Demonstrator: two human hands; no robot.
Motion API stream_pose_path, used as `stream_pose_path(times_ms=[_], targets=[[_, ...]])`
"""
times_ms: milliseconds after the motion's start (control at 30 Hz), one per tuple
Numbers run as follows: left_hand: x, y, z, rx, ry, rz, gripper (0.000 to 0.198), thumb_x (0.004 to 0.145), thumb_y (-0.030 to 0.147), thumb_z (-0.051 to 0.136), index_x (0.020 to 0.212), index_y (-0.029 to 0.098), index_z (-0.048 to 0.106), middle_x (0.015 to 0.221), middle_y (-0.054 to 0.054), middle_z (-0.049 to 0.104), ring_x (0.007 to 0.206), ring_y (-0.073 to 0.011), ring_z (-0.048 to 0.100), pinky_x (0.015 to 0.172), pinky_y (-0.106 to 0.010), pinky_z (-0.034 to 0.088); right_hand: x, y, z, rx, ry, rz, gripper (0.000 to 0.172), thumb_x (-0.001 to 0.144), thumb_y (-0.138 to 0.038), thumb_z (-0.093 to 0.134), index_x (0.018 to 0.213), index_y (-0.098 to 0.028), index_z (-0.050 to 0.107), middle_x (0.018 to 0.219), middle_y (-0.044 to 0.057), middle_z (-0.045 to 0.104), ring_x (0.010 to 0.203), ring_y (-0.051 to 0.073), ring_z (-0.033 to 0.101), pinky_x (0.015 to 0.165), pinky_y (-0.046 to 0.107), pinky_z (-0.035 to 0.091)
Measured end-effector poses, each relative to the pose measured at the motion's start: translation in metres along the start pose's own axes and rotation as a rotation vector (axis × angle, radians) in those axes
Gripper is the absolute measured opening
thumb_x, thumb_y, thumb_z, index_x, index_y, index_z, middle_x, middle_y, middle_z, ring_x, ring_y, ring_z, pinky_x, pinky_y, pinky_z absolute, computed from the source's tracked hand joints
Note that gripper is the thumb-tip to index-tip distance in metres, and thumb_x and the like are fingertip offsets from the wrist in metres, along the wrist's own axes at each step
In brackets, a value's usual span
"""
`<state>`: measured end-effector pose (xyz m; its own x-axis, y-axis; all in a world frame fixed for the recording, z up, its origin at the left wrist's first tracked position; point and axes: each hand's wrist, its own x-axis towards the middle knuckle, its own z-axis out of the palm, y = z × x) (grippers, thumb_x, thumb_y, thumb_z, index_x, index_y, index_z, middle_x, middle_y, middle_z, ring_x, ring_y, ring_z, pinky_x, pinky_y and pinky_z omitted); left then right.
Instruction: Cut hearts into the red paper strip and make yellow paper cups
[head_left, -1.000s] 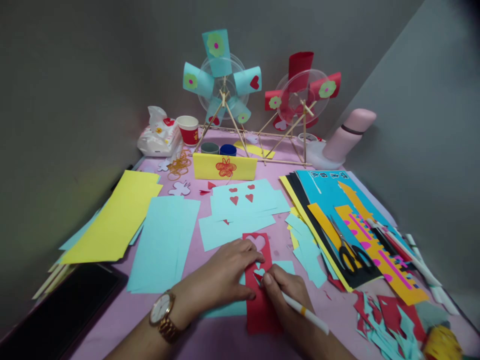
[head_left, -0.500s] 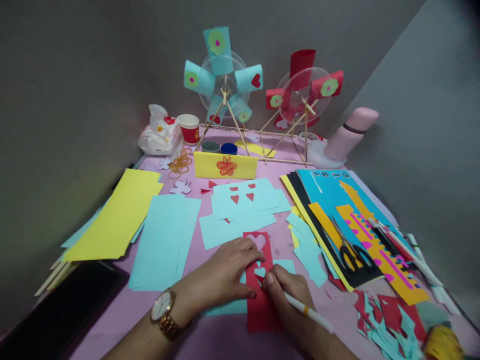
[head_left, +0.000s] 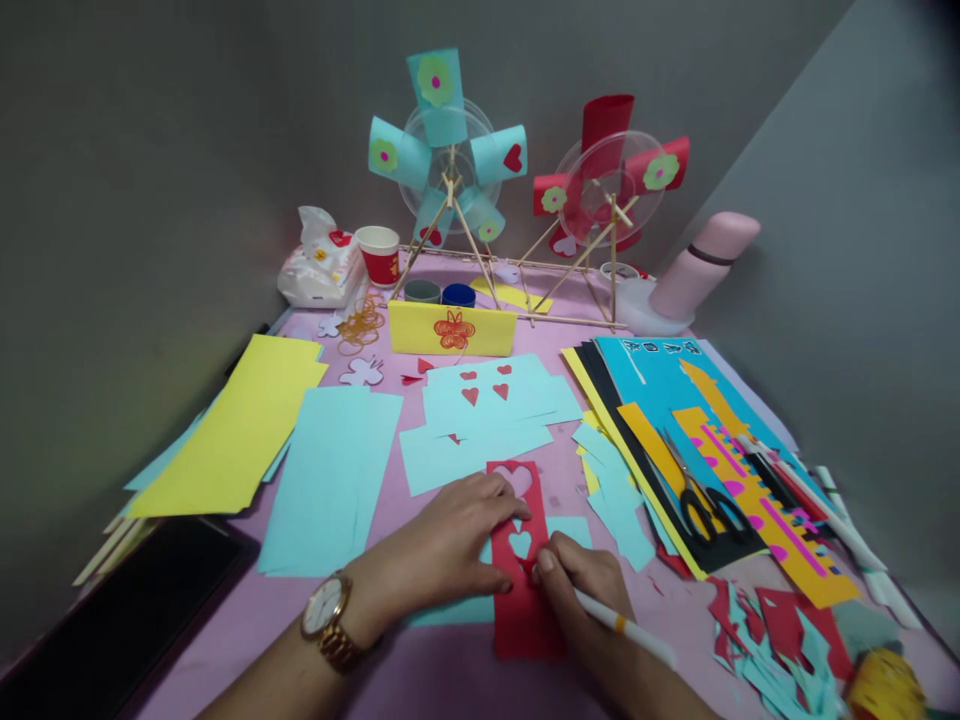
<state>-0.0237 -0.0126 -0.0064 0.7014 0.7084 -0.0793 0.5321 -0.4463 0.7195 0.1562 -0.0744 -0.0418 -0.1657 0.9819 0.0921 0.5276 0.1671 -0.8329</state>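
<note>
In the head view, the red paper (head_left: pixel 514 625) lies upright in line with the person on the pink worktop (head_left: pixel 427 675), low and near the middle, with blue paper (head_left: pixel 454 612) showing from under its left edge. The left hand (head_left: pixel 450 530) comes over that edge and rests on the red paper, its fingers spread with thumb and forefinger apart, holding it down. The right hand (head_left: pixel 585 590) covers part of the right edge; its fingers are closed around a white pen (head_left: pixel 637 637), whose tip is too blurred to place. Between the two hands, a heart-shaped hole (head_left: pixel 519 543) in the red paper shows pale blue.

Just beyond the red paper's far edge, a narrow band of worktop separates it from blue sheets bearing red hearts (head_left: pixel 470 397). To its left, past another band, lies a blue stack (head_left: pixel 330 480); a black tablet (head_left: pixel 127 620) is well apart, further left. To its right, the worktop shows as far as blue scraps (head_left: pixel 619 505); scissors (head_left: pixel 690 482) lie beyond them on a pile of coloured sheets. Nearest the person, worktop shows on the left of the red paper, below the left hand. Two paper windmills (head_left: pixel 450 190) stand far behind it.
</note>
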Motion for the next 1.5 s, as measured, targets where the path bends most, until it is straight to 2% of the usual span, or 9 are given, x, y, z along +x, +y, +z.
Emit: stream_pose_path(times_ms=[467, 700, 933, 1300, 1500], targets=[[0.0, 0.0017, 0.0, -0.003, 0.008, -0.015, 0.046, 0.068, 0.016, 0.075, 0.111, 0.023, 0.058, 0.104, -0.002, 0.055, 0.1, -0.0231, 0.051, 0.088, -0.036, 0.042, -0.0002, -0.0007, 0.0002, 0.033, 0.047, -0.034, 0.034, 0.09, -0.024, 0.036, 0.057, -0.022, 0.042, 0.048, -0.007, 0.038, 0.041, 0.009, 0.039, 0.044, 0.023, 0.026], [0.0005, 0.0027, -0.0023, 0.008, -0.017, -0.029, 0.05, 0.067, 0.017, 0.077, 0.113, 0.022, 0.058, 0.105, -0.003, 0.055, 0.1, -0.0234, 0.05, 0.09, -0.037, 0.041, -0.0006, -0.0011, -0.0013, 0.021, 0.041, -0.031, 0.032, 0.089, -0.022, 0.036, 0.058, -0.022, 0.039, 0.048, -0.007, 0.04, 0.041, 0.009, 0.04, 0.044, 0.023, 0.027], [-0.0005, -0.0002, 0.0003, 0.0, 0.009, -0.005, 0.048, 0.069, 0.018, 0.075, 0.113, 0.024, 0.058, 0.105, -0.003, 0.055, 0.1, -0.0237, 0.051, 0.089, -0.037, 0.041, -0.0013, 0.0009, 0.0, -0.016, 0.052, -0.06, 0.032, 0.09, -0.022, 0.035, 0.058, -0.023, 0.037, 0.047, -0.007, 0.04, 0.04, 0.009, 0.04, 0.042, 0.022, 0.027], [-0.0011, -0.0012, -0.0004, -0.007, 0.0, 0.0, 0.047, 0.069, 0.02, 0.075, 0.113, 0.024, 0.057, 0.105, -0.003, 0.055, 0.1, -0.0233, 0.051, 0.089, -0.038, 0.041, -0.0012, -0.001, -0.0027, 0.006, 0.057, -0.052, 0.034, 0.09, -0.024, 0.035, 0.057, -0.022, 0.042, 0.047, -0.007, 0.04, 0.04, 0.01, 0.041, 0.043, 0.023, 0.027], [-0.0001, 0.0018, -0.0016, 0.003, -0.006, -0.009, 0.048, 0.069, 0.017, 0.075, 0.113, 0.023, 0.057, 0.106, -0.003, 0.055, 0.1, -0.0236, 0.051, 0.09, -0.038, 0.041, -0.0018, -0.0026, -0.0046, 0.04, 0.133, 0.086, 0.035, 0.093, -0.031, 0.036, 0.06, -0.022, 0.045, 0.049, -0.006, 0.044, 0.044, 0.011, 0.043, 0.043, 0.023, 0.029]])
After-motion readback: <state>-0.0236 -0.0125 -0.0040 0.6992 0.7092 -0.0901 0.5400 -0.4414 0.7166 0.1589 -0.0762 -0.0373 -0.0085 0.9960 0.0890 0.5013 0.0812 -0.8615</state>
